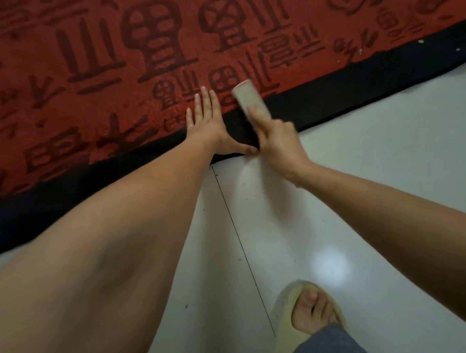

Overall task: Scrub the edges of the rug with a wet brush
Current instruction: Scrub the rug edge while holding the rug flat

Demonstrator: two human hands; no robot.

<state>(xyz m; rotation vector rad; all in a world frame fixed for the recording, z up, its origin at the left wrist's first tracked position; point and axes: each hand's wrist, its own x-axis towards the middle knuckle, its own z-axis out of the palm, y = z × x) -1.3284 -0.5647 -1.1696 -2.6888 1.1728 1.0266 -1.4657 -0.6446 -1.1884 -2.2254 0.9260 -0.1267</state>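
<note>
Black edging of the rug (329,93) is lying under the brush (250,101), which the right hand (275,143) is gripping; the left hand (209,121) is pressing flat, fingers straight, so the brush risks striking its thumb.

Floor (359,185): glossy white tile, one dark grout line running lengthwise, scattered dark specks. Lying directly on it: a red rug (117,61) with darker embossed characters and a black border along its near edge; a pale yellow slipper (287,314), worn.
</note>
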